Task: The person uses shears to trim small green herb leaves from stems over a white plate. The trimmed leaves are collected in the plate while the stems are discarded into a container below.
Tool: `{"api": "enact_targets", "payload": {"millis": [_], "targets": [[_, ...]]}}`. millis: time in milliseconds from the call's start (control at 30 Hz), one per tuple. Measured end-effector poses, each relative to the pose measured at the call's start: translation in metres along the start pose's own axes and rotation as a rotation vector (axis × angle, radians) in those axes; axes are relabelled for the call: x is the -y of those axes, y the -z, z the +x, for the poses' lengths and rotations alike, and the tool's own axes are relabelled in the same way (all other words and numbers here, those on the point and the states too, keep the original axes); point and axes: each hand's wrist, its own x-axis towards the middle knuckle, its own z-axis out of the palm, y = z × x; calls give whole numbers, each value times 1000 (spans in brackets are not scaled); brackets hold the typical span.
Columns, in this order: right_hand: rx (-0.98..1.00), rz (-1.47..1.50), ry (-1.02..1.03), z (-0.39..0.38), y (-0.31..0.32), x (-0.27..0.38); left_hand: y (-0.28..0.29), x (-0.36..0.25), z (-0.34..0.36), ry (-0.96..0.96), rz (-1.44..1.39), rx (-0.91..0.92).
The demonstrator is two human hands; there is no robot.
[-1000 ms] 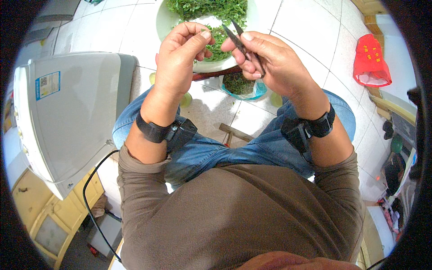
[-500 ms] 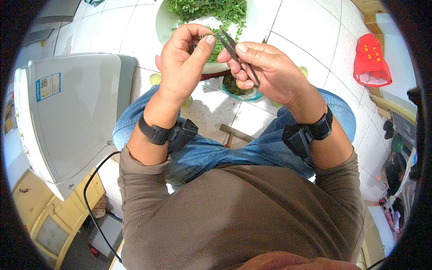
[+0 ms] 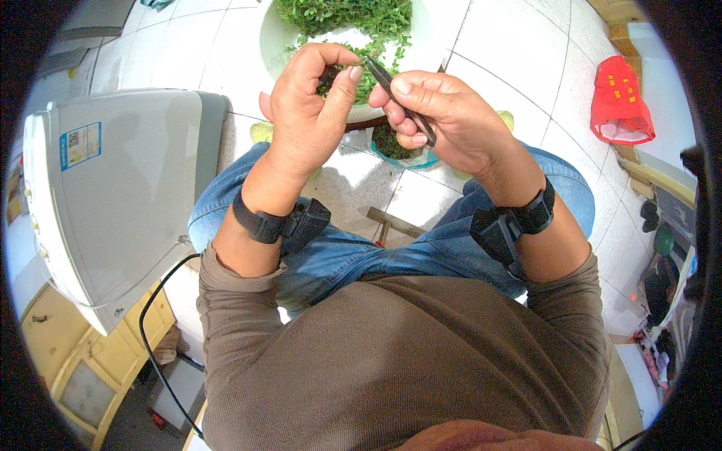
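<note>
Over the near side of a pale basin (image 3: 368, 113), my left hand (image 3: 308, 113) is raised with thumb and index finger pinched together. Whatever is between those fingertips is too small to make out. Black tweezers (image 3: 402, 101) slant up and left from my right hand (image 3: 462, 120), which is closed around them. Their prongs look pressed together, and the tips almost meet my left fingertips. Leafy green sprigs (image 3: 346, 15) fill the far part of the basin. Some of the darker leaves behind my left hand are partly hidden.
Below the basin sits a teal-rimmed bag (image 3: 402, 144) of dark green scraps. A wooden piece (image 3: 395, 222) lies between my knees. At left stands a grey-white appliance (image 3: 135, 173) with a black cable (image 3: 150, 342) nearby. A red bag (image 3: 620, 98) is at right.
The tweezers' prongs, spread apart before, have come together. My left fingertips have shifted slightly right, nearer to the tips.
</note>
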Motion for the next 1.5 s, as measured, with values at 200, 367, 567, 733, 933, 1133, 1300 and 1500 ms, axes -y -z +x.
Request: {"api": "enact_targets", "payload": {"millis": [200, 367, 567, 733, 933, 1133, 1300, 1500], "targets": [[-33, -44, 21, 0, 0, 0, 0, -1, 0, 19, -7, 17], [-27, -51, 23, 0, 1, 0, -1, -2, 0, 273, -333, 40], [-7, -37, 14, -2, 0, 2, 1, 1, 4, 458, -629, 65], [-3, -21, 24, -1, -1, 1, 0, 0, 3, 467, -669, 57], [4, -5, 14, -2, 0, 2, -2, -1, 2, 411, -615, 54], [-35, -118, 181, -1, 2, 6, -2, 0, 1, 434, -664, 98], [-102, -460, 212, 0, 8, 9, -2, -1, 2, 417, -716, 109], [-212, -1033, 378, -5, 8, 13, -1, -5, 1, 427, -676, 124]]}}
